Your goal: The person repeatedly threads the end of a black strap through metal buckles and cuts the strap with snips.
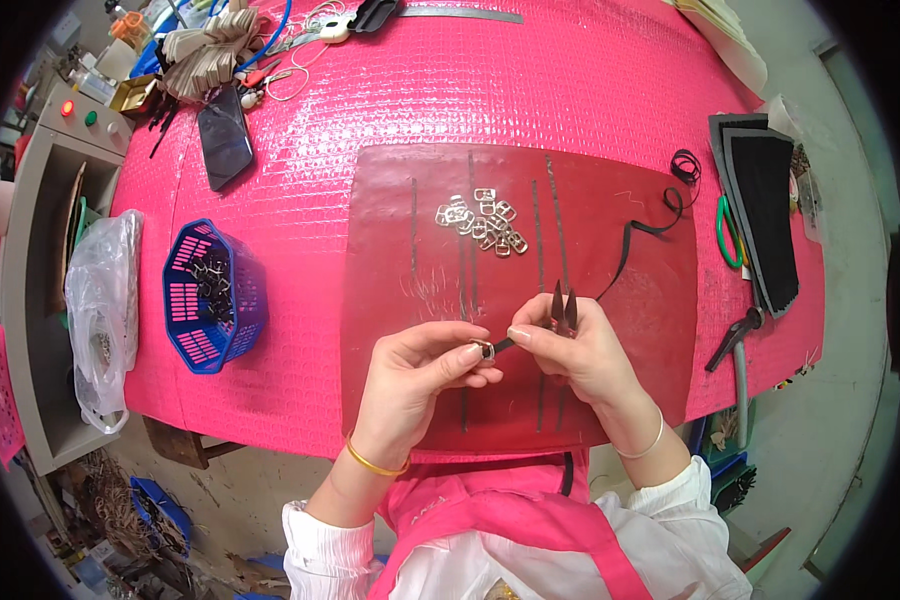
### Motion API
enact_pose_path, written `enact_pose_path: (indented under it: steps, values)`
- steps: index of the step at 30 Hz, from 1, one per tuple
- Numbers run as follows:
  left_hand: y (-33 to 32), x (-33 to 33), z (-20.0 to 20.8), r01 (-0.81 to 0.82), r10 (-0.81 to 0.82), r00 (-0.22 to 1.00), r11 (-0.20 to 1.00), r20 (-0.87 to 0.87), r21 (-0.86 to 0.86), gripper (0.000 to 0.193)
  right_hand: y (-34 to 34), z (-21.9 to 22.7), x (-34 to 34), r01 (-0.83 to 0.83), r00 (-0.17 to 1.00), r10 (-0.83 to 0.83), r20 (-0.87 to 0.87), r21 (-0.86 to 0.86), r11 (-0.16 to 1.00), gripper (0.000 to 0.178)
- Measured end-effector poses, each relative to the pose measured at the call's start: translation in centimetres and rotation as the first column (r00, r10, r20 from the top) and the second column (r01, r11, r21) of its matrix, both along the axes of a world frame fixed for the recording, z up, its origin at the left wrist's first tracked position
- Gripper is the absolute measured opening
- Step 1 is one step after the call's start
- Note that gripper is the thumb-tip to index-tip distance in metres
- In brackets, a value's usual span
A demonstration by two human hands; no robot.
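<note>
While the left hand [430,362] pinches a buckle [487,351] at five o'clock, the right hand [572,348] holds strap [504,344] and scissors [571,309]; buckle looks light, stiff: grip its rim.

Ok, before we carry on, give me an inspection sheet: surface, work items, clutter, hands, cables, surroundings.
Surface: pink table cover, with a dark-lined red mat on it.
Work items: one metal buckle held up; loose buckles heaped on the mat; long black strap curling past the mat's right edge.
Clutter: phone; blue basket of small dark parts; black sheets.
Hands: left hand pinches the buckle; right hand pinches a short dark strip and holds small scissors, blades pointing away; threading too small to tell.
Cables: white cable, far left of table.
Surroundings: grey cabinet and plastic bag, left.
</note>
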State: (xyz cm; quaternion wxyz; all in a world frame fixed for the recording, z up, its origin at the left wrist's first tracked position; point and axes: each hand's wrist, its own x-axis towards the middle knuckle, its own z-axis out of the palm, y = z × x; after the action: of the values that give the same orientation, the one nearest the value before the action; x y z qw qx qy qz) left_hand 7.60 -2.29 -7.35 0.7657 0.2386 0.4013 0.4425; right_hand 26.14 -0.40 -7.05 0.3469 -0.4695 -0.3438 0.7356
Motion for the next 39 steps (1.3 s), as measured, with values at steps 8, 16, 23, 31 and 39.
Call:
enact_pose_path:
  steps: [8, 16, 23, 31, 39]
  values:
    - [-1.3, 0.6, 0.7, -0.065, 0.062, 0.994, 0.997, 0.093, 0.033, 0.017, -0.8, -0.3, -1.3, -0.055, 0.997, 0.045, 0.058, 0.175, 0.983, 0.01]
    - [-1.5, 0.6, 0.6, -0.007, 0.002, 0.999, 0.994, 0.045, 0.108, 0.014, -1.9, 0.9, -1.1, -0.064, 0.979, -0.022, 0.204, 0.405, 0.912, 0.007]
    - [-2.2, 1.9, 0.7, -0.098, 0.122, 0.988, 0.968, -0.09, 0.231, 0.013, -3.0, 1.9, -1.2, -0.052, 0.94, -0.126, 0.317, 0.498, 0.865, 0.014]
    - [-0.7, 1.8, 2.3, 0.251, 0.102, 0.837, 0.802, -0.537, 0.543, 0.032, -2.6, 2.2, 0.0, -0.193, 0.898, -0.078, 0.434, 0.547, 0.814, 0.005]
    - [-0.5, 1.9, 0.8, 0.294, -0.041, 0.807, 0.893, -0.59, 0.34, 0.01, -1.8, 2.5, 0.8, -0.385, 0.796, -0.053, 0.603, 0.573, 0.723, 0.012]
